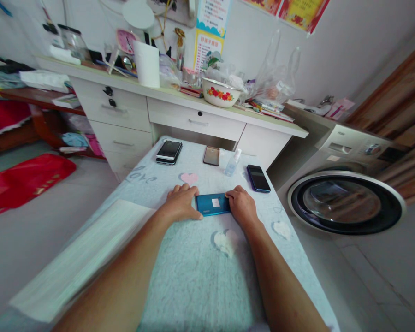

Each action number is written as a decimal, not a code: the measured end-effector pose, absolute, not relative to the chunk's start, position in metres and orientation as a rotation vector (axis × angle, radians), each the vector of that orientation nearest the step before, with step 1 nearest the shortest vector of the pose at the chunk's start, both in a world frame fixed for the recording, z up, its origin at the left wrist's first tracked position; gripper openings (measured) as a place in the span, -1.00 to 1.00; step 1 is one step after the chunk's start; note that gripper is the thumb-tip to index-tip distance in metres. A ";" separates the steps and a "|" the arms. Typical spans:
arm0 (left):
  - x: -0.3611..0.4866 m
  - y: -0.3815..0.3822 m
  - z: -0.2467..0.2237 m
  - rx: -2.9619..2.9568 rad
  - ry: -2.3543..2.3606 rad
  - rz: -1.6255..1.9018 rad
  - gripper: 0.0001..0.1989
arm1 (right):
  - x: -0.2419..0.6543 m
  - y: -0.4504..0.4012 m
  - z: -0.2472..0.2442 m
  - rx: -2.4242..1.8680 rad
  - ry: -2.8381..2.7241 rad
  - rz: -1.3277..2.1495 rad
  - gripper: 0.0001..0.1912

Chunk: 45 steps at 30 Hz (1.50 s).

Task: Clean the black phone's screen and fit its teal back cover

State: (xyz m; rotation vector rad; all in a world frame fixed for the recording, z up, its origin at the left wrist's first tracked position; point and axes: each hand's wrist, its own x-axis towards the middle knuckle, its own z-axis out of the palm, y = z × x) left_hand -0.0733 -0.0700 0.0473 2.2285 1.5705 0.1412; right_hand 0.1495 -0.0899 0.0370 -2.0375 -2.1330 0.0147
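A teal blue phone [207,210] lies back side up on the cloth-covered table [193,276], with a small white square on its back. My left hand [181,203] grips its left end, thumb at the lower corner and fingers at the upper one. At the right end, my right hand [241,205] holds the phone with its fingers bent together at the upper corner. Beyond the phone lie a brownish phone case [211,156], a clear spray bottle [233,163] and a dark phone [258,178]. Two stacked phones [169,151] rest at the table's far left corner.
A folded pale cloth [86,258] lies along the table's left side. Behind the table stands a white desk [124,110] bearing a flowered bowl [221,93] and a paper roll [147,64]. A washing machine [346,152] is at the right, a red bag [31,180] at the left.
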 end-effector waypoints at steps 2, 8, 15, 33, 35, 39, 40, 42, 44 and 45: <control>-0.073 -0.070 0.047 2.229 1.570 0.140 -0.35 | 0.150 -0.090 0.037 -2.035 -2.125 0.012 -0.67; -0.074 -0.069 0.045 2.234 1.570 0.140 -0.35 | 0.155 -0.088 0.038 -2.068 -2.073 -0.011 -0.68; -0.074 -0.069 0.045 2.232 1.567 0.144 -0.36 | 0.166 -0.085 0.035 -2.153 -1.993 -0.043 -0.68; -0.073 -0.069 0.045 2.232 1.578 0.148 -0.34 | 0.133 -0.084 0.036 -2.003 -2.247 -0.011 -0.65; -0.073 -0.069 0.045 2.232 1.578 0.144 -0.34 | 0.133 -0.084 0.036 -2.009 -2.250 -0.007 -0.66; -0.073 -0.069 0.045 2.236 1.580 0.142 -0.35 | 0.137 -0.084 0.037 -2.039 -2.206 -0.014 -0.66; -0.073 -0.069 0.046 2.237 1.577 0.143 -0.35 | 0.139 -0.084 0.038 -2.044 -2.188 -0.020 -0.66; -0.073 -0.069 0.047 2.236 1.569 0.141 -0.35 | 0.143 -0.084 0.038 -2.062 -2.149 -0.029 -0.67; -0.073 -0.069 0.047 2.233 1.571 0.133 -0.34 | 0.146 -0.084 0.039 -2.087 -2.122 -0.030 -0.67; -0.073 -0.069 0.047 2.232 1.574 0.129 -0.34 | 0.147 -0.084 0.040 -2.101 -2.113 -0.029 -0.67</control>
